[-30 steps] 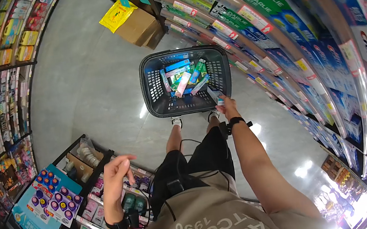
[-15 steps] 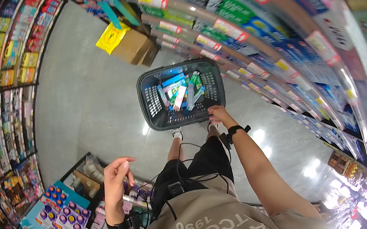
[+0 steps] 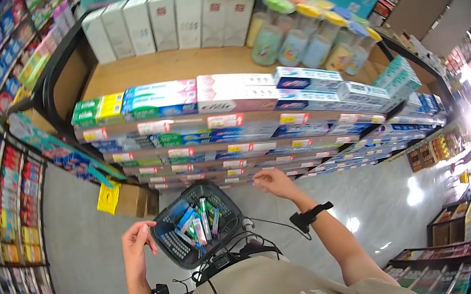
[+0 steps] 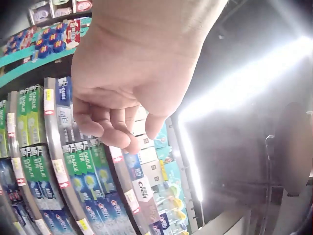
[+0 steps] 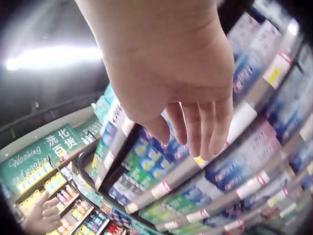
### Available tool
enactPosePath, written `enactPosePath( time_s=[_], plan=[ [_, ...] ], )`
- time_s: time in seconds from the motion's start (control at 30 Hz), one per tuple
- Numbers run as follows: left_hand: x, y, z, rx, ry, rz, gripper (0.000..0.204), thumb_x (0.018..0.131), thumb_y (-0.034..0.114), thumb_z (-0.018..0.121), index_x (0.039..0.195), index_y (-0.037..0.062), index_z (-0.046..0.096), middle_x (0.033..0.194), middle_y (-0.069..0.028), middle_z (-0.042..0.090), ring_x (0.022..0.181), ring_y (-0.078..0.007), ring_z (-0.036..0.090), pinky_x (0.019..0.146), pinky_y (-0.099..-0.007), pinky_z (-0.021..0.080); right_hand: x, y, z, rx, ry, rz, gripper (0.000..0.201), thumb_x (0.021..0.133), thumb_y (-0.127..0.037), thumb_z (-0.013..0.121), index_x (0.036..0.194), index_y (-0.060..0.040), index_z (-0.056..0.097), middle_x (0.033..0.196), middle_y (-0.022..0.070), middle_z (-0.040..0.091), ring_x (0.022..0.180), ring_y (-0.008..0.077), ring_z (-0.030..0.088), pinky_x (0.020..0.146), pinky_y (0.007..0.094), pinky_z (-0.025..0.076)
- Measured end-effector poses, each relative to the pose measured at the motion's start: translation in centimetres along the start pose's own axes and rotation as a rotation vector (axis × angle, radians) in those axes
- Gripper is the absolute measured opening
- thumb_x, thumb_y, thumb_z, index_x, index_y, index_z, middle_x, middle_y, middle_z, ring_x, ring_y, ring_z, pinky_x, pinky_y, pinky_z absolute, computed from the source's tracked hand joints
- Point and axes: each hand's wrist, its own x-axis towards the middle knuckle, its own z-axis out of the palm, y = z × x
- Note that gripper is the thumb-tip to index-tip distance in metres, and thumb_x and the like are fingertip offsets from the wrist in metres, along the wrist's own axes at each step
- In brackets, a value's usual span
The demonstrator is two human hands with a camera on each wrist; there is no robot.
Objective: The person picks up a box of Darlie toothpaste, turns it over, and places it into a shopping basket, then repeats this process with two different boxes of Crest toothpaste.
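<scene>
My right hand (image 3: pixel 277 184) is held out in front of the lower shelf fronts, to the right of a black shopping basket (image 3: pixel 231 210). It holds nothing; in the right wrist view its fingers (image 5: pixel 193 125) hang relaxed. My left hand (image 3: pixel 138 243) hovers by the basket's left side, its fingers loosely bent around nothing, as the left wrist view of the hand (image 4: pixel 132 68) also shows. Inside the basket, several toothpaste boxes (image 3: pixel 199 230) lie in a loose pile. On the shelf ahead, rows of toothpaste boxes (image 3: pixel 236 91) stand above price tags.
White upright boxes (image 3: pixel 165 20) and tumblers with coloured lids (image 3: pixel 293 47) stand on the top shelf. A cardboard box (image 3: pixel 134 200) with a yellow packet (image 3: pixel 108 197) sits on the floor left of the basket. Stocked shelves (image 3: pixel 7 205) line the far left.
My right hand has let go of a toothpaste box in the basket and moved off its rim. The head view has swung up from the basket to the shelf. My left hand stays empty.
</scene>
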Motion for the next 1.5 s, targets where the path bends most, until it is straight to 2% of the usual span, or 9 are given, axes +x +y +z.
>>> enactPosePath(
  time_s=[0.1,0.2,0.27,0.4,0.67,0.9,1.03,1.23,1.5],
  plan=[
    [1.3,2.4,1.8,0.037,-0.02,0.053,0.04,0.106,0.035,0.054,0.107,-0.0019,0.07,0.061,0.0,0.056,0.051,-0.0089,0.053,0.05,-0.0244,0.042,-1.5,-5.2,-6.0,-0.271,0.323,-0.368,0.027,0.095,-0.022,0.071,0.112,-0.0007,0.072,0.1,0.0133,0.077,0.088,0.02,0.074,0.078,0.034,0.057],
    [2.0,3.3,3.7,0.051,-0.028,0.096,0.04,0.106,0.035,0.054,0.107,-0.0018,0.07,0.061,0.0004,0.055,0.051,-0.009,0.053,0.05,-0.0248,0.042,-3.0,-11.6,-11.9,-0.255,0.533,-0.419,0.024,0.093,-0.017,0.073,0.112,-0.0029,0.073,0.103,0.0129,0.077,0.092,0.0251,0.074,0.082,0.0363,0.057],
    [2.1,3.4,4.7,0.022,-0.011,0.112,0.037,0.105,0.032,0.056,0.108,-0.002,0.07,0.061,-0.0011,0.057,0.051,-0.0102,0.055,0.049,-0.0247,0.041,-3.3,-13.5,-16.1,-0.384,0.696,-0.56,0.025,0.092,-0.015,0.073,0.114,-0.0027,0.072,0.104,0.0124,0.076,0.094,0.0239,0.073,0.083,0.0353,0.057],
    [1.6,2.8,6.4,-0.031,0.055,0.115,0.035,0.105,0.03,0.057,0.107,-0.0023,0.07,0.061,-0.0016,0.058,0.05,-0.0109,0.055,0.049,-0.0247,0.041,-4.8,-14.6,-23.6,-0.557,0.915,-0.57,0.028,0.086,-0.009,0.073,0.113,-0.0037,0.072,0.111,0.0158,0.073,0.107,0.0348,0.068,0.096,0.0414,0.052],
    [0.6,2.1,9.4,-0.02,0.144,0.087,0.034,0.105,0.029,0.058,0.106,-0.0018,0.071,0.061,-0.0016,0.058,0.051,-0.0104,0.056,0.049,-0.0242,0.043,-5.0,-13.4,-30.9,-0.726,0.889,-0.548,0.039,0.078,-0.004,0.076,0.116,-0.0039,0.069,0.121,0.0166,0.069,0.12,0.0373,0.061,0.104,0.0445,0.048],
    [0.6,2.7,14.6,-0.045,0.186,0.103,0.033,0.105,0.027,0.058,0.107,-0.0025,0.07,0.063,-0.0031,0.06,0.052,-0.0104,0.057,0.05,-0.0235,0.043,0.3,-16.8,-29.5,-0.787,0.642,-0.733,0.041,0.079,-0.008,0.076,0.119,-0.0023,0.068,0.121,0.0161,0.069,0.122,0.0364,0.06,0.109,0.0474,0.043],
    [-0.6,1.7,16.2,-0.108,0.215,0.077,0.031,0.105,0.025,0.059,0.108,-0.0034,0.07,0.063,-0.0038,0.061,0.053,-0.0112,0.058,0.051,-0.0241,0.045,3.2,-16.7,-29.0,-0.91,0.545,-0.726,0.041,0.081,-0.008,0.073,0.121,-0.0039,0.069,0.12,0.0148,0.069,0.119,0.0345,0.061,0.111,0.0508,0.04],
    [-2.2,1.2,17.1,-0.044,0.274,0.043,0.036,0.105,0.03,0.058,0.107,-0.0045,0.069,0.064,-0.0028,0.058,0.054,-0.0118,0.058,0.049,-0.0258,0.045,3.6,-17.6,-29.0,-0.919,0.421,-0.625,0.038,0.079,-0.003,0.073,0.116,-0.0044,0.068,0.106,0.0132,0.067,0.108,0.0341,0.062,0.099,0.0469,0.047],
    [-3.8,0.1,17.3,-0.11,0.363,0.061,0.035,0.106,0.027,0.057,0.107,-0.0055,0.069,0.063,-0.0053,0.061,0.053,-0.0128,0.058,0.051,-0.0256,0.047,2.1,-18.8,-27.0,-0.728,0.675,-0.858,0.038,0.076,-0.001,0.074,0.113,-0.0048,0.067,0.109,0.0113,0.066,0.104,0.0334,0.062,0.088,0.0422,0.051]
  ],
)
